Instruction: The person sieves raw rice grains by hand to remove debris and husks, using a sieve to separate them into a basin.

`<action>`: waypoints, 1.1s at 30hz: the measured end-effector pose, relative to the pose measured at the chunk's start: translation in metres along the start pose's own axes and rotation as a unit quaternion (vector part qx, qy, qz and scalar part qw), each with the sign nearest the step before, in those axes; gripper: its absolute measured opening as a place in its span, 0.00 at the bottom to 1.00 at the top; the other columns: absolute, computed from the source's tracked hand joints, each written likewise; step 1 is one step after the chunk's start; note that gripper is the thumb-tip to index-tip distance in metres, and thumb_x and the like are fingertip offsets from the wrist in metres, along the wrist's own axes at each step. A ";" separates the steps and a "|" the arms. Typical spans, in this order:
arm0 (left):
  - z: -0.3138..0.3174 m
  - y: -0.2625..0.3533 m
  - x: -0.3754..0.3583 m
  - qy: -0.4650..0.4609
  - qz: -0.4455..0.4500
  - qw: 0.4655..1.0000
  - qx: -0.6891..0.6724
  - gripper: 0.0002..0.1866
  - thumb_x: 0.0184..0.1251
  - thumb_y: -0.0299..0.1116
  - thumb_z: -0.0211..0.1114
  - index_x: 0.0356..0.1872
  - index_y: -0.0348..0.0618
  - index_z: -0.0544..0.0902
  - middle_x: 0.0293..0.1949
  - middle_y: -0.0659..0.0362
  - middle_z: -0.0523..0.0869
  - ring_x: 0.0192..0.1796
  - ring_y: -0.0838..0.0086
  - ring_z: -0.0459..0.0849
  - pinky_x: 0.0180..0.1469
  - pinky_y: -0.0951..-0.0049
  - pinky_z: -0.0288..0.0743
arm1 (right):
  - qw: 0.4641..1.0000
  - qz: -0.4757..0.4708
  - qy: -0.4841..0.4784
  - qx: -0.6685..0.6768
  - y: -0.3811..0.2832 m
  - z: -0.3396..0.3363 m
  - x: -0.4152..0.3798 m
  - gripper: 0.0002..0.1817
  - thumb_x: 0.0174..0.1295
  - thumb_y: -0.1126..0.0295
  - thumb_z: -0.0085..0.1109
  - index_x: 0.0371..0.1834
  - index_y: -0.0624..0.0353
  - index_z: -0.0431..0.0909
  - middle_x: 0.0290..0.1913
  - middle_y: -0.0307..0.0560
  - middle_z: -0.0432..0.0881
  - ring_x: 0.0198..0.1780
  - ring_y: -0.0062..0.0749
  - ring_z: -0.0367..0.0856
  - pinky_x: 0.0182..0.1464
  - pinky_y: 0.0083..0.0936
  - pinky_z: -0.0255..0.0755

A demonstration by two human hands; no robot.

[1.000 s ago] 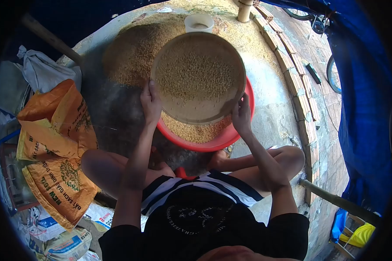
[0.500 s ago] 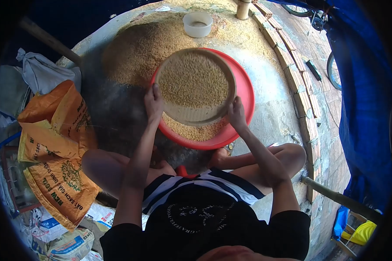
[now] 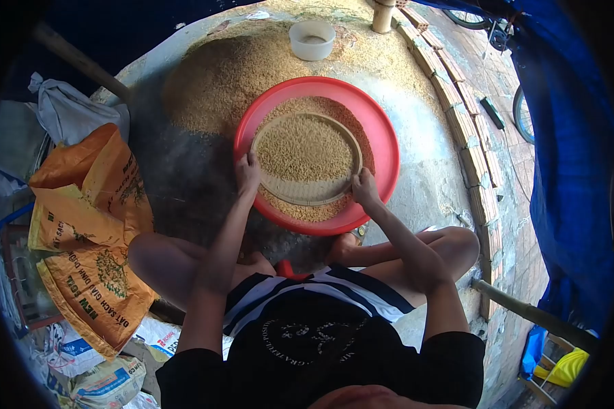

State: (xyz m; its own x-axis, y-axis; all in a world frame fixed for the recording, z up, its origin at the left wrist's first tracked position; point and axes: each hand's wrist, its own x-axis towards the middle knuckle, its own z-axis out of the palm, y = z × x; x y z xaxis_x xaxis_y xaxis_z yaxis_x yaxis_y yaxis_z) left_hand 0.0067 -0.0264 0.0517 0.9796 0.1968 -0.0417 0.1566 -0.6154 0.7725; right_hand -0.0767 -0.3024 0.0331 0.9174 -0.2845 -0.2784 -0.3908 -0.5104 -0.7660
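Observation:
Between my hands is a round woven sieve (image 3: 307,191) with a layer of pale grain (image 3: 303,146) spread over its back and middle. My left hand (image 3: 247,174) grips its left rim, fingers closed. On the opposite rim my right hand (image 3: 364,187) is closed as well. Beneath the sieve lies a wide red basin (image 3: 385,140), with more grain (image 3: 307,211) showing around the sieve's edge. Whether the sieve touches the grain below cannot be made out.
A heap of grain (image 3: 211,82) lies on the concrete floor behind the basin, beside a translucent plastic tub (image 3: 312,41). Orange sacks (image 3: 92,225) crumple at the left. A low brick border (image 3: 467,136) curves along the right, with a blue tarp (image 3: 573,170) beyond.
The sieve has dropped lower toward the basin and looks smaller, with both hands still on it. Its grain has shifted, and more of the basin shows behind it.

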 end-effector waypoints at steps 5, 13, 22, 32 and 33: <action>-0.049 0.069 -0.001 0.104 0.124 0.965 -0.206 0.18 0.61 0.40 0.44 0.31 0.32 0.73 0.14 0.58 0.68 0.18 0.76 0.66 0.23 0.74 0.61 | 0.968 -0.215 0.094 0.085 -0.085 -0.046 -0.034 0.12 0.55 0.74 0.38 0.43 0.65 0.58 0.24 0.50 0.71 0.24 0.31 0.72 0.25 0.25 0.65; -0.020 0.039 0.004 0.072 0.100 0.979 -0.161 0.17 0.61 0.38 0.43 0.32 0.32 0.73 0.20 0.52 0.73 0.23 0.70 0.72 0.27 0.73 0.63 | 0.970 -0.206 0.090 0.089 -0.049 -0.029 -0.006 0.16 0.54 0.74 0.39 0.46 0.65 0.56 0.28 0.55 0.72 0.26 0.37 0.74 0.27 0.28 0.68; -0.026 0.042 -0.001 0.017 0.058 0.998 0.004 0.19 0.61 0.39 0.41 0.33 0.31 0.74 0.29 0.45 0.77 0.31 0.57 0.76 0.34 0.66 0.66 | 0.998 -0.026 -0.003 0.050 -0.037 -0.029 -0.007 0.13 0.53 0.72 0.41 0.40 0.67 0.61 0.25 0.54 0.71 0.25 0.38 0.73 0.27 0.29 0.66; -0.021 0.042 -0.001 0.067 0.126 0.982 -0.122 0.17 0.62 0.38 0.41 0.30 0.32 0.73 0.24 0.45 0.76 0.28 0.61 0.75 0.31 0.67 0.65 | 0.986 -0.132 0.060 0.079 -0.027 -0.021 0.002 0.14 0.53 0.73 0.40 0.42 0.66 0.59 0.26 0.54 0.72 0.26 0.39 0.74 0.26 0.29 0.67; -0.010 0.024 0.000 0.040 0.090 0.995 -0.030 0.19 0.61 0.39 0.41 0.30 0.31 0.73 0.25 0.44 0.76 0.30 0.56 0.75 0.33 0.66 0.65 | 0.996 -0.050 0.014 0.070 -0.018 -0.018 0.003 0.13 0.53 0.72 0.41 0.40 0.67 0.60 0.26 0.54 0.73 0.26 0.40 0.74 0.26 0.29 0.67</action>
State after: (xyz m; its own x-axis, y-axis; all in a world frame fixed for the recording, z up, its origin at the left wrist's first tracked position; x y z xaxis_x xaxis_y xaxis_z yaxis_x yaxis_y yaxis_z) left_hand 0.0090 -0.0337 0.0767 0.9773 0.1489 0.1504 -0.0315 -0.6002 0.7992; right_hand -0.0684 -0.3090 0.0562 0.9481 -0.2607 -0.1821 -0.2811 -0.4195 -0.8631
